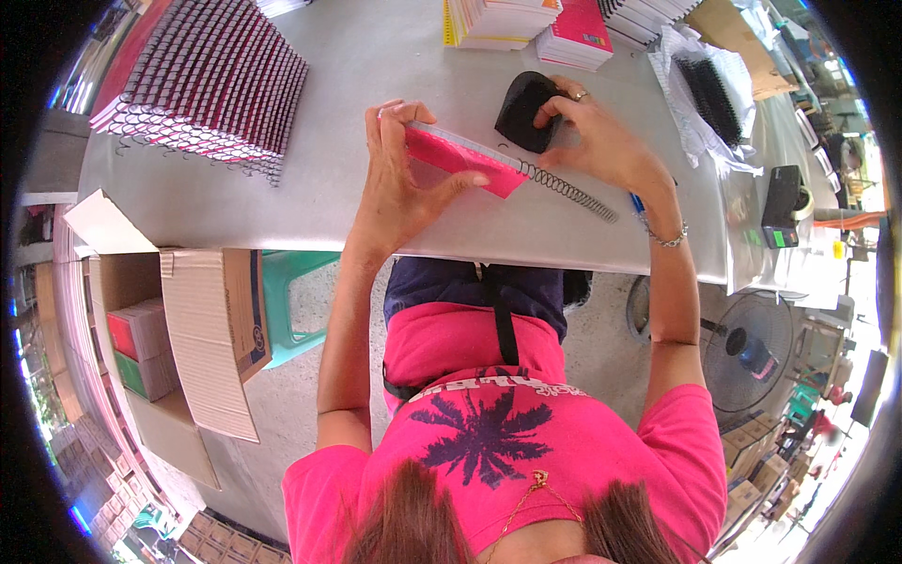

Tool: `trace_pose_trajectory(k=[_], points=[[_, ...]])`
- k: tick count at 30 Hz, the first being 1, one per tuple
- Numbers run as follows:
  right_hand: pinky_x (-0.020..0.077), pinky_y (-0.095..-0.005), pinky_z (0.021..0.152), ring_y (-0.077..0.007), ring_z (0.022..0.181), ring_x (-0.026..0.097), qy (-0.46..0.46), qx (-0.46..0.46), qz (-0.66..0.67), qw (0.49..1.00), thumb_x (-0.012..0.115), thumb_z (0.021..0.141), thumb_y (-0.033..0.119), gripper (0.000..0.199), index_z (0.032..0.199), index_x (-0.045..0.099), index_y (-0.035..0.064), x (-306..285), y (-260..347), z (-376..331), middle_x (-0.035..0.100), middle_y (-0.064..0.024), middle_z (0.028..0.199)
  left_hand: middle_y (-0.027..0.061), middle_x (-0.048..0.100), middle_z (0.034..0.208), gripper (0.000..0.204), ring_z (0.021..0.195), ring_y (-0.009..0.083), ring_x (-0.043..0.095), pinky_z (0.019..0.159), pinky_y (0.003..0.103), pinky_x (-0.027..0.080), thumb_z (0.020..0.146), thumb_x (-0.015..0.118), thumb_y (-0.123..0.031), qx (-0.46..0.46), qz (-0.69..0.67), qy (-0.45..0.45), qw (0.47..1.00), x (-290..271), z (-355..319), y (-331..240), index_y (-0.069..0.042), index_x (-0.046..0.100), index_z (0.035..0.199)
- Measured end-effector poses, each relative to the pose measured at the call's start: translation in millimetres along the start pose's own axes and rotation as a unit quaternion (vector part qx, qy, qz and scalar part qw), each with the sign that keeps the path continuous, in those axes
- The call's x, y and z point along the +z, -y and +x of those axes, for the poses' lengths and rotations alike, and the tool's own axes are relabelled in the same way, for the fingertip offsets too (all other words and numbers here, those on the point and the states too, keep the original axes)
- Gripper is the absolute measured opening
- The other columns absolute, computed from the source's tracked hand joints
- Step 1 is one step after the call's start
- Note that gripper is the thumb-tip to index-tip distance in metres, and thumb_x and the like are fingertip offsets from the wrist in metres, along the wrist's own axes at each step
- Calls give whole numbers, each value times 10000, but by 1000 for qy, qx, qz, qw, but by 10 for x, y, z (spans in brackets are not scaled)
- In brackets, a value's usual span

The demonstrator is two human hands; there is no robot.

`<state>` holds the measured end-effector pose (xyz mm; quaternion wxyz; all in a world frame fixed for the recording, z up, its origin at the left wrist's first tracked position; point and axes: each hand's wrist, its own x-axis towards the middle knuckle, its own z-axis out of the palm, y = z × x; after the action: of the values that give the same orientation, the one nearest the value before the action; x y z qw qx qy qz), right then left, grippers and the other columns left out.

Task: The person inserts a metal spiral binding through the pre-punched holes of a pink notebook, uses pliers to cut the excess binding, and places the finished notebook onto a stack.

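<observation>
Left hand (390, 202) pinches one pink notebook (460, 162) above the table (366, 56); right hand (606, 141) grips one black block (522, 113). One spiral coil (575, 192) mostly juts off the notebook's right end, so threading looks barely begun, most left. One tall stack of coiled notebooks (211, 85) appears done; individual count unclear.

The notebook cover (460, 162) near the centre of the frame looks smooth and glossy, its coil (571, 193) seems of metal wire, the table (395, 47) has a soft shine, the lower-left box (209, 338) is matt cardboard, the stool (282, 287) smooth plastic.
</observation>
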<state>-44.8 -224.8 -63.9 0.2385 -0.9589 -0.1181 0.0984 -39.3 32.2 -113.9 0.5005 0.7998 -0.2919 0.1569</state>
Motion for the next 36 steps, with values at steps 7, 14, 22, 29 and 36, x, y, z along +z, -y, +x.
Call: trace_pose_trajectory(k=[7,14,22,29,36], points=[[363,-355,1048,-293,1269,467,-35,-65,201,977,794,758,332,476,1068,597,29,157,-93,18,421,-198,1434,54,366,999,817,945,204,419,871,301,392,536,943,-287,-45,7,-9,999,102,-7,-47,-30,391,1083],[334,-372,1040,-287,1277,439,206,-226,499,811,757,750,494,631,1030,616,-54,-30,-286,-160,489,-224,1314,46,360,988,833,939,185,408,864,294,387,514,955,-272,-64,-24,-6,998,120,9,-76,-52,367,1061],[457,-289,874,-169,1076,546,82,-16,318,944,744,809,260,371,1044,666,-16,-73,183,-304,596,-99,1068,100,383,1003,799,969,272,430,851,375,423,520,940,-301,-65,-23,-18,997,128,2,-46,-32,414,1058],[438,-325,945,-301,1098,560,-165,-63,-16,984,813,716,305,455,1087,682,76,320,3,-322,529,-172,1258,100,386,1007,782,973,272,427,855,378,421,542,932,-318,-71,-21,-4,997,121,19,-73,-33,416,1056],[406,-313,972,-222,1114,542,21,-42,525,850,754,744,434,567,1073,673,-21,124,-129,-383,582,-140,1274,98,391,1014,749,981,270,438,850,381,425,561,928,-296,-90,-62,-10,994,115,2,-44,-39,430,1057]])
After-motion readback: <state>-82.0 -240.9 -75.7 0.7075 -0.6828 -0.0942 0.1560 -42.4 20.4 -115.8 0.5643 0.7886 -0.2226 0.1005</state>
